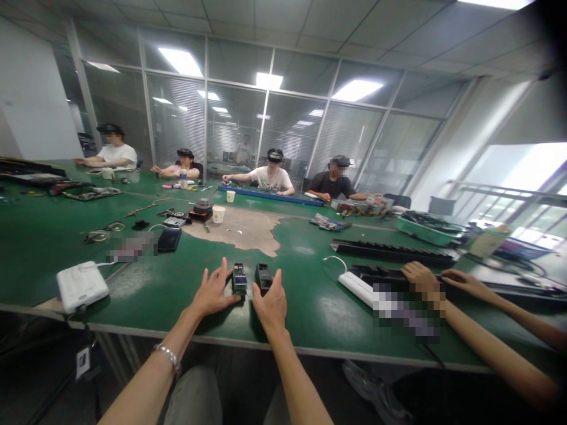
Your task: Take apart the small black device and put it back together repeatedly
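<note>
A small module with a green circuit board [240,280] stands on the green table in front of me. My left hand [215,294] is beside it with fingers spread, and the thumb reaches its lower end. Just to the right is a black plastic casing [263,276] with openings in its face. Around that casing, my right hand [271,302] has its thumb on the left side and fingers on the right. A narrow gap separates the two parts.
A white box [82,286] with a cable lies left, near a dark phone [169,239]. A white power strip [361,290] and a co-worker's hands [420,278] on long black parts are at right. Paper cups [218,213] stand farther back; several people sit across the table.
</note>
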